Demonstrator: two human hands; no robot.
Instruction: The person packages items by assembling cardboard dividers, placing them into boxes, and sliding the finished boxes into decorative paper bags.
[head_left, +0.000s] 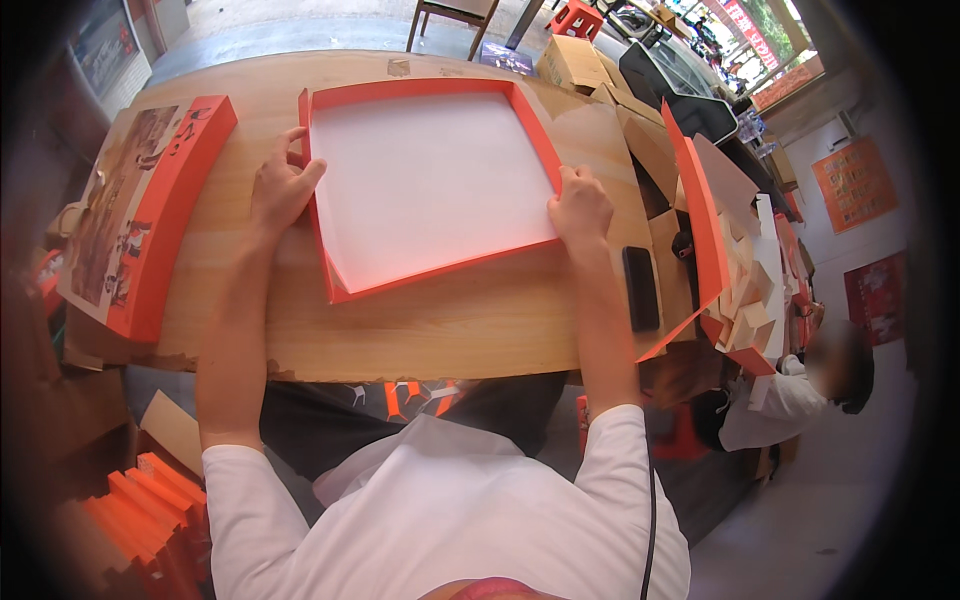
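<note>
A shallow orange-red cardboard box tray (435, 180) with a white inside lies open side up on the wooden table (420, 330). My left hand (283, 180) grips its left wall, the thumb over the rim and the fingers outside. On the opposite side my right hand (582, 202) is closed on the right wall near the front corner. The tray's front left corner has a folded flap inside. To the left lies a printed orange-red box (142, 217) with pictures on its top.
A black phone (640, 289) lies right of my right forearm. Beyond it stand an upright orange-red panel (701, 217) and folded card pieces (750, 300). Cardboard boxes (574, 64) stand at the back right. A person (787, 397) sits at the far right. Orange folded pieces (142, 510) are low on the left.
</note>
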